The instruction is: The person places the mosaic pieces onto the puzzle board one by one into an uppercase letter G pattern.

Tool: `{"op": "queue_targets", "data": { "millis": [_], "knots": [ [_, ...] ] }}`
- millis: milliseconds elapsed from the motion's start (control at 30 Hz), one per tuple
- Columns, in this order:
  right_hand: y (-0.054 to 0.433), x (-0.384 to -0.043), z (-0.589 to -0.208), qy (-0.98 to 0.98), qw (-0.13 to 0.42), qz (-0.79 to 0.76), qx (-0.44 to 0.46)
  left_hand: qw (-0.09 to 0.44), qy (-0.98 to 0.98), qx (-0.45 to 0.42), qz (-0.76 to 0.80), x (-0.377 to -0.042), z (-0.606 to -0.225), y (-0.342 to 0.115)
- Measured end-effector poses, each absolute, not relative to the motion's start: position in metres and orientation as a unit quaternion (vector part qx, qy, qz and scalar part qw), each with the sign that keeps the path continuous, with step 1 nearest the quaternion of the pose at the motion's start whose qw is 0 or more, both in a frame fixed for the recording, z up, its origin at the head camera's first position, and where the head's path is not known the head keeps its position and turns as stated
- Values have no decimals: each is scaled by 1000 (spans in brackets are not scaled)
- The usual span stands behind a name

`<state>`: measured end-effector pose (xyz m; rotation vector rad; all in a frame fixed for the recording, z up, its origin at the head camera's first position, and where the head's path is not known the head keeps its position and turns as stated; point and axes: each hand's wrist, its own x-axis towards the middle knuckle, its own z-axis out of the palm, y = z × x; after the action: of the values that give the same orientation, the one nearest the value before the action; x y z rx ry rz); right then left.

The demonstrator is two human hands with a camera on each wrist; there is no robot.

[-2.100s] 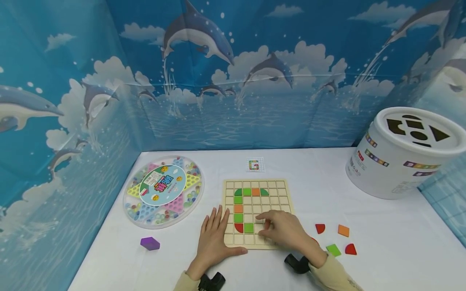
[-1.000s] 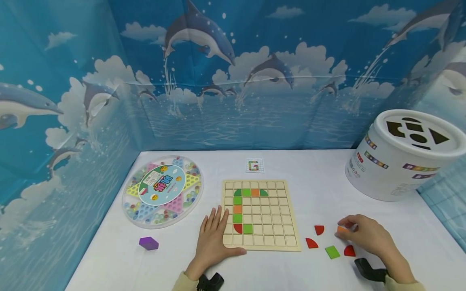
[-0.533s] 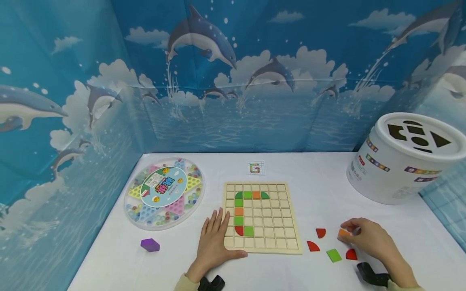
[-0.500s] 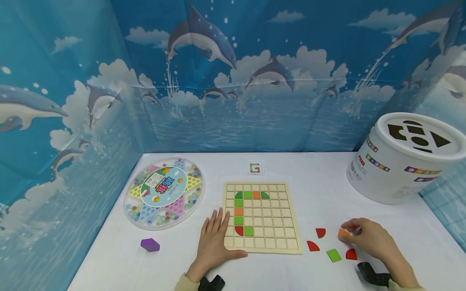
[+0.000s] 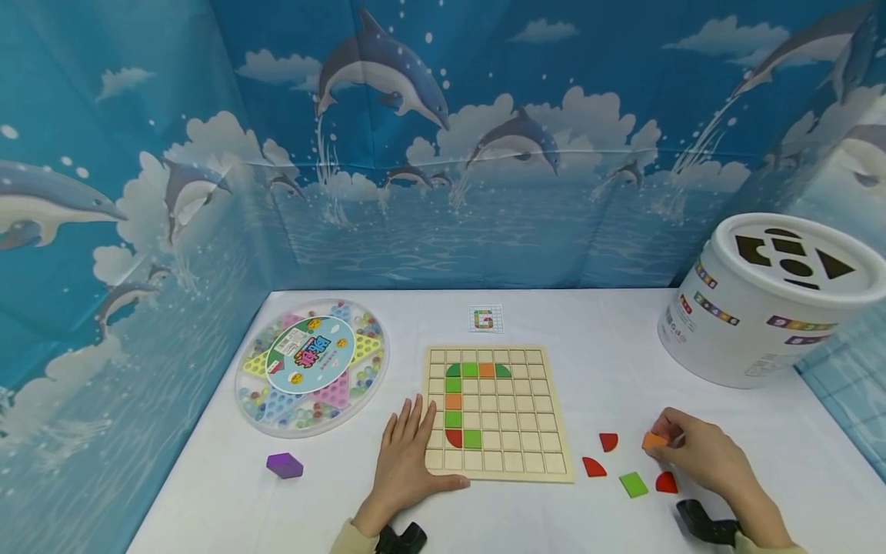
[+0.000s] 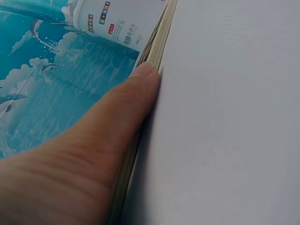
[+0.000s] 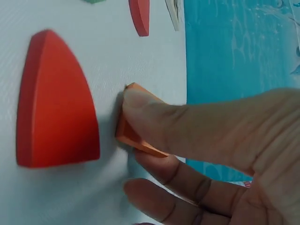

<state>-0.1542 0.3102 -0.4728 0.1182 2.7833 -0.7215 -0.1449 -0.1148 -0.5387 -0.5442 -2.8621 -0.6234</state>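
Note:
My right hand (image 5: 706,454) pinches an orange square tile (image 5: 654,441) between thumb and fingers, at the right of the table; the right wrist view shows the thumb lying over the tile (image 7: 129,126). My left hand (image 5: 408,465) lies with straight, spread fingers along the left edge and lower left corner of a wooden grid board (image 5: 515,465). In the left wrist view its thumb (image 6: 126,98) rests against the board's edge. Green, orange and red tiles sit in the board's cells: a row near the top, a column down the left, and a green square (image 5: 472,439) beside the red quarter-round (image 5: 453,438).
Loose by my right hand lie a green square (image 5: 633,485) and red quarter-rounds (image 5: 667,483), (image 5: 593,467), (image 5: 608,442). A pattern card (image 5: 486,318) is behind the board. Around stand a round marble game (image 5: 370,369), a purple block (image 5: 284,465) and a white bucket (image 5: 741,338).
My right hand has gone from over the board to the loose tiles at the right and taken hold of the orange square, now tilted in its fingers. The left hand stays put.

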Motion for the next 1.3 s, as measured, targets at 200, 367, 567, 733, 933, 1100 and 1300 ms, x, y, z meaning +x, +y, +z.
{"op": "queue_targets", "data": {
  "millis": [200,367,567,733,933,1100,1300],
  "knots": [
    [304,-151,-468,965,115,-233,25,75,-958,-181,-209,-145,-537,-115],
    [298,-150,-463,967,115,-227,32,75,-958,-182,-207,-145,-538,-115],
    [273,-147,-462,973,41,-225,11,74,-959,-181,-206,-144,-537,-115],
    [240,-146,-466,972,-8,-237,-12,75,-959,-182,-206,-144,-537,-115],
    [201,-151,-468,964,-32,-253,-74,71,-960,-181,-204,-145,-537,-115],
    [173,-157,-473,953,-46,-272,-123,74,-959,-181,-206,-145,-538,-115],
    [146,-162,-479,939,-47,-299,-165,80,-959,-180,-204,-145,-539,-115]
  ]
}}
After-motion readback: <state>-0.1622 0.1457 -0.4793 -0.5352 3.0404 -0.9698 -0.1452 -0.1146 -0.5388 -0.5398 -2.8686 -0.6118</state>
